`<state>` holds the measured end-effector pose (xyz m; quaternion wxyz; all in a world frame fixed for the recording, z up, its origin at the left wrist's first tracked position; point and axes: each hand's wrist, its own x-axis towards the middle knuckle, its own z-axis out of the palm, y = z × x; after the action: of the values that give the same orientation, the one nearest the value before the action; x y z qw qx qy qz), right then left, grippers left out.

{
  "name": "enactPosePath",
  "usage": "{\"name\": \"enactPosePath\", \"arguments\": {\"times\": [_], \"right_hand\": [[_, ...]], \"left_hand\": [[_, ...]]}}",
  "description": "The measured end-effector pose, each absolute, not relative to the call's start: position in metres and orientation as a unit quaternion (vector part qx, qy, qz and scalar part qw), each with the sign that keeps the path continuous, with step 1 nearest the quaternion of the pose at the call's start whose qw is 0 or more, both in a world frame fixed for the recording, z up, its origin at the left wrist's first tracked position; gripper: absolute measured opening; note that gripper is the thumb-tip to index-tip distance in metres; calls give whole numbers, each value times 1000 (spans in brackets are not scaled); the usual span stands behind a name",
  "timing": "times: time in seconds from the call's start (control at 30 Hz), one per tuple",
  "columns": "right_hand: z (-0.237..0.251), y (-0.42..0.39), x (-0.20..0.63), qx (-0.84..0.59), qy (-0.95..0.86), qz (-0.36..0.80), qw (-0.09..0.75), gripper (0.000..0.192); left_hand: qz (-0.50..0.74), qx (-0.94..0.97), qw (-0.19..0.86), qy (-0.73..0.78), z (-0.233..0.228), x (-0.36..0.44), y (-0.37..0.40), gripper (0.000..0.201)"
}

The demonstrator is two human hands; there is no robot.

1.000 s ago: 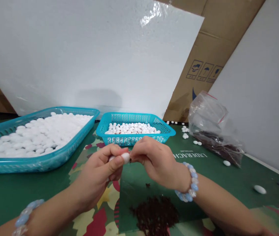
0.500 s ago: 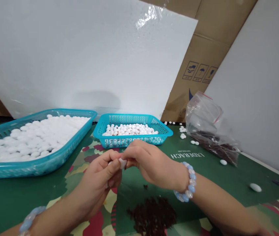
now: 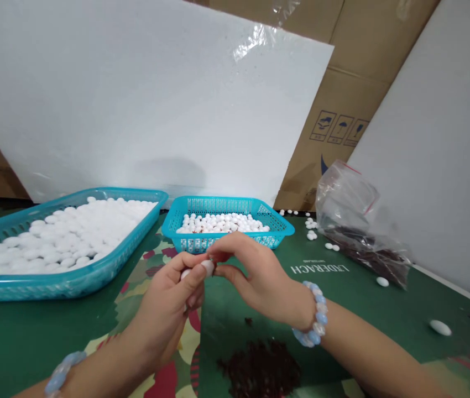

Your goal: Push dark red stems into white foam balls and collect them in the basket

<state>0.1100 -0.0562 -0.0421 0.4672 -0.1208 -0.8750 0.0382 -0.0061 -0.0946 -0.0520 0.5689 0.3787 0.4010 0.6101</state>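
Observation:
My left hand is closed round small white egg-shaped pieces. One white piece sticks out between its thumb and forefinger; part of another shows behind the thumb. My right hand meets it from the right, its thumb and forefinger curled at that piece. A tiny dark bit shows by the right forefinger's tip, too small to name. Below the hands lies a pile of dark brown, bud-like bits, with one loose bit above it. Beyond the hands, a small turquoise basket holds white pieces, some with brown bits on them.
A larger turquoise basket full of plain white pieces stands at left. On the right, a clear plastic bag with dark brown contents leans by the wall. Loose white pieces lie about the green printed table cover. White board and cardboard stand behind.
The right thumb and forefinger have shifted and parted somewhat round the white piece, which shows more now. The whole view has shifted slightly; the baskets and pile stay put.

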Motion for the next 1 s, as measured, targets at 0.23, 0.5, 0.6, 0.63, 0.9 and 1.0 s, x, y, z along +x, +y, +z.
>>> {"name": "enactPosePath", "arguments": {"times": [0.23,0.5,0.6,0.63,0.9,1.0], "right_hand": [[-34,-54,113,-149,-863,231,423,17],[-41,-60,108,-112,-874,64,468,15],[-43,-63,110,-110,-881,44,457,20],[-42,-64,110,-113,-885,38,451,21],[-31,-72,112,-41,-882,-127,451,32],[-34,-65,112,-24,-866,-134,480,29]], "left_hand": [[608,372,559,424,-49,-8,-96,17],[583,355,577,448,-40,-2,-104,25],[578,367,568,456,-40,-1,-107,27],[578,373,562,459,-41,-1,-108,27],[529,480,546,437,-38,-12,-107,26],[505,512,541,435,-33,-14,-105,21]]}}
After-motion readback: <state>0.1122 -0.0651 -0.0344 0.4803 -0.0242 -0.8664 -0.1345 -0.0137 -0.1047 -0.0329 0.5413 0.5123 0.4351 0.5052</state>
